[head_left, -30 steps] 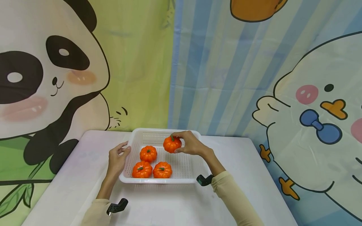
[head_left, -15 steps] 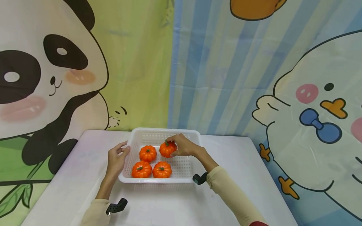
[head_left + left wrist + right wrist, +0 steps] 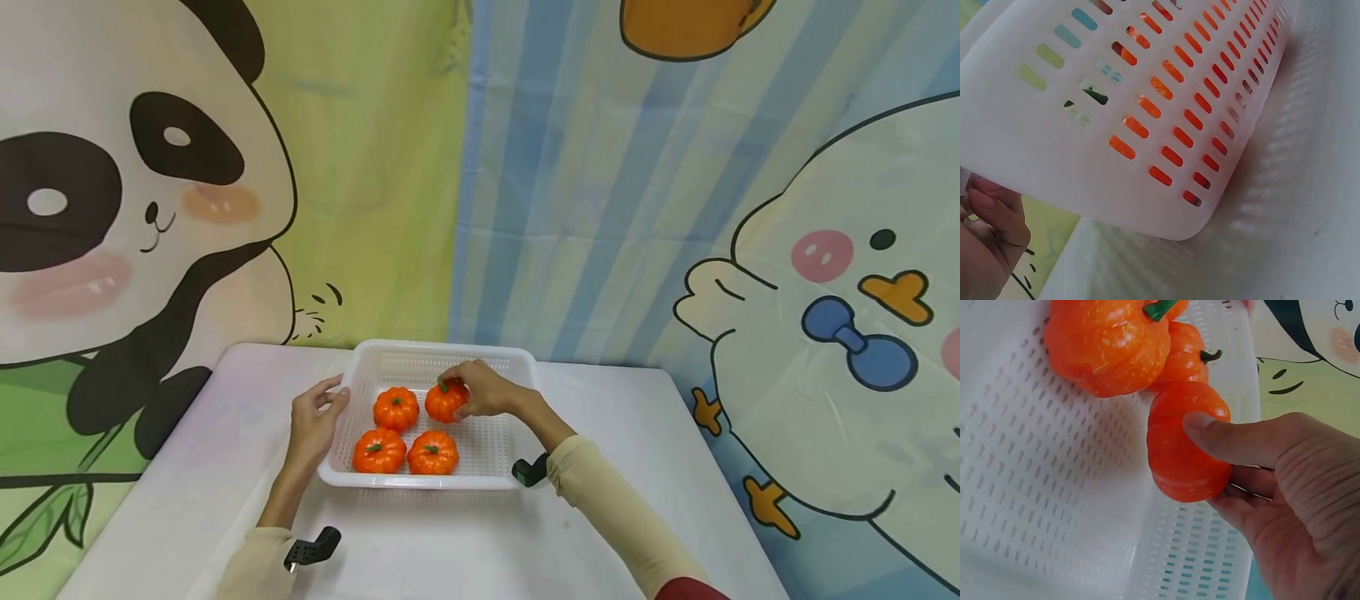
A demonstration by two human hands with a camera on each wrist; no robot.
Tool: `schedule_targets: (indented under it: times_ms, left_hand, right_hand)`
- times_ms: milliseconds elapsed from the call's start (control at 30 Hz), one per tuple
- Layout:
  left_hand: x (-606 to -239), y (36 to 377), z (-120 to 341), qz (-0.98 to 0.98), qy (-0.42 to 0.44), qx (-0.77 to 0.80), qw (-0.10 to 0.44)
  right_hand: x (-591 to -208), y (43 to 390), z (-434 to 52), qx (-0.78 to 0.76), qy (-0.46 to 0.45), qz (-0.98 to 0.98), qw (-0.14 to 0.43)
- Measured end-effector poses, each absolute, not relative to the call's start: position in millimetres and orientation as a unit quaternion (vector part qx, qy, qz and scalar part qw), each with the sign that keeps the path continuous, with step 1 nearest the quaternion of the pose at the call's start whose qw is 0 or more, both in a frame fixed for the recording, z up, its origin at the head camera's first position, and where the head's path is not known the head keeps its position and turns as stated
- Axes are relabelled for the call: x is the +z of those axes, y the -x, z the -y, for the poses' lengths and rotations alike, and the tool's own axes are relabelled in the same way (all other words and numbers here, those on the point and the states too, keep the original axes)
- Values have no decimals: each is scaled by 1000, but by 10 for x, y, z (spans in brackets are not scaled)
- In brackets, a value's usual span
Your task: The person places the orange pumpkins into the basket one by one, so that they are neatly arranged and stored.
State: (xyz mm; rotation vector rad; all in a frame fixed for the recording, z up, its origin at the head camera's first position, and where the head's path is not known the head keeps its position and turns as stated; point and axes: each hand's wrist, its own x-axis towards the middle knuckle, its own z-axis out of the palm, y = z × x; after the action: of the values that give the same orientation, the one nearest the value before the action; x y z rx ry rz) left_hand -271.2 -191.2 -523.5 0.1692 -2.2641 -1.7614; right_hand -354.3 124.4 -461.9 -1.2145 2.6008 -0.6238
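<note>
In the head view a white plastic basket (image 3: 491,482) with slotted walls stands on the table. My left hand (image 3: 311,425) grips its left rim, and the left wrist view shows curled fingers (image 3: 997,215) at the rim. Inside the basket, my right hand (image 3: 491,392) pinches a small orange pumpkin (image 3: 444,402) with a green stem, thumb (image 3: 1222,434) across its side. Left of that pumpkin sits a second pumpkin (image 3: 396,409). Two more, a front left pumpkin (image 3: 378,452) and a front middle pumpkin (image 3: 432,452), lie along the near wall. The fingertips behind the held pumpkin are hidden.
The white table (image 3: 600,417) runs back to a hanging cloth (image 3: 570,250) printed with a panda and a chick. A black wrist camera (image 3: 313,548) sits on the left forearm and another wrist camera (image 3: 530,471) on the right. The basket's right part has bare mesh floor.
Over the last second my right hand has moved left and slightly down in the basket with the pumpkin, now beside the rear one. My left hand stays at the rim.
</note>
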Motion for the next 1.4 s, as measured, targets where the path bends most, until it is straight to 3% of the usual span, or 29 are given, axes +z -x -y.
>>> schedule_targets:
  times_ms: [367, 867, 1400]
  left_hand:
    - [-5245, 2713, 1899, 780, -55, -608, 139]
    - [-5257, 2695, 1905, 775, -50, -615, 138]
    - [-5248, 2699, 1909, 780, -53, -609, 134]
  right_hand:
    - [-4702, 3585, -1210, -228, 422, -866, 140]
    - [-4759, 3594, -1127, -226, 428, -866, 122]
    - [-4744, 3562, -1034, -125, 417, -892, 121]
